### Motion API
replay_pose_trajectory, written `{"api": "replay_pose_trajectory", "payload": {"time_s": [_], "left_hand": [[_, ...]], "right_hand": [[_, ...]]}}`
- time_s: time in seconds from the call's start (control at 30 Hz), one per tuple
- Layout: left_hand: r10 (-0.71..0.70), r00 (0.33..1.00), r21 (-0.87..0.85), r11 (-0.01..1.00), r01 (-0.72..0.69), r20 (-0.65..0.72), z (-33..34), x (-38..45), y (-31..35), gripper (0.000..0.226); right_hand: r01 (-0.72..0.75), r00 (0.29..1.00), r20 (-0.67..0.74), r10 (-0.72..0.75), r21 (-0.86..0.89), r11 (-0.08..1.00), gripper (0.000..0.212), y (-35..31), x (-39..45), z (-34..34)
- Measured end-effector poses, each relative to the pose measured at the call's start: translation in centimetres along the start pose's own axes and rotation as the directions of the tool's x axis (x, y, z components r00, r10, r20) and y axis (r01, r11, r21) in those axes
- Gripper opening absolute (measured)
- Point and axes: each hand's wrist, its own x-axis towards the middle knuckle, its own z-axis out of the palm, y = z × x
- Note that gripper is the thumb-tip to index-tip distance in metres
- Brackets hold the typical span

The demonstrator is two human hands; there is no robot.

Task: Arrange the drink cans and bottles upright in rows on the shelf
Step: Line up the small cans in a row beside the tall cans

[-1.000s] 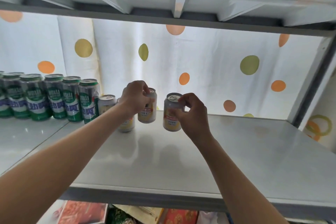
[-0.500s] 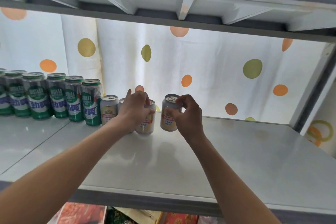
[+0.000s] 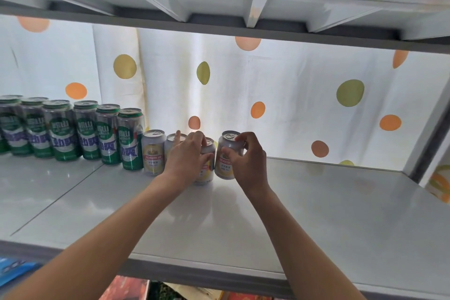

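On the white shelf point(image 3: 316, 214), near its back edge, standing upright in a row: tall green cans point(image 3: 131, 139) running in from the left, then short yellow cans continuing the line to the right

Left hand point(image 3: 187, 156) reaching in over the shelf, fingers point(image 3: 199, 137) wrapping around the top of a short yellow can point(image 3: 207, 165), holding it as it is resting upright on the shelf; beside it on the left, another short can point(image 3: 171, 143) mostly hiding behind the hand, and a further one point(image 3: 153, 153) standing free, just beside the last green can

Right hand point(image 3: 248, 161) closing on the end can point(image 3: 227, 153) at the right of the row, thumb and fingers point(image 3: 239, 140) pinching its rim and upper side, base sitting on the shelf; a narrow gap showing between this can and the one in the left hand

Behind the row, hanging as a backdrop, a white spotted curtain point(image 3: 292, 95); overhead, the underside of the upper shelf point(image 3: 219, 7)
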Motion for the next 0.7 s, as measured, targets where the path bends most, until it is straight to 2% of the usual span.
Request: {"api": "replay_pose_trajectory", "payload": {"time_s": [0.1, 0.2, 0.33, 0.43, 0.7], "left_hand": [[0.073, 0.992, 0.149, 0.987, -0.057, -0.103, 1.0, -1.1, -0.4, 0.033], [0.167, 0.961, 0.167, 0.977, -0.132, -0.219, 2.9, -2.4, -1.0, 0.034], [0.360, 0.918, 0.313, 0.902, -0.296, -0.169, 4.1, -2.8, -1.4, 0.040], [0.368, 0.922, 0.342, 0.888, -0.309, -0.123, 4.1, -3.0, -1.1, 0.044], [0.322, 0.941, 0.391, 0.883, -0.259, -0.104, 3.1, -4.2, -0.6, 0.052]], "right_hand": [[-0.002, 1.000, -0.007, 0.001, -0.010, 1.000, 0.029, 0.9, -0.5, 0.4], [0.016, 1.000, 0.021, -0.015, -0.024, 1.000, 0.028, 1.4, -0.6, 0.5], [0.044, 0.996, 0.074, -0.039, -0.059, 0.997, 0.028, 2.0, -0.5, 0.7], [0.052, 0.996, 0.076, -0.047, -0.074, 0.996, 0.028, 2.2, -0.5, 0.9], [0.067, 0.992, 0.116, -0.059, -0.066, 0.996, 0.020, 2.4, -0.7, 0.8]]}}
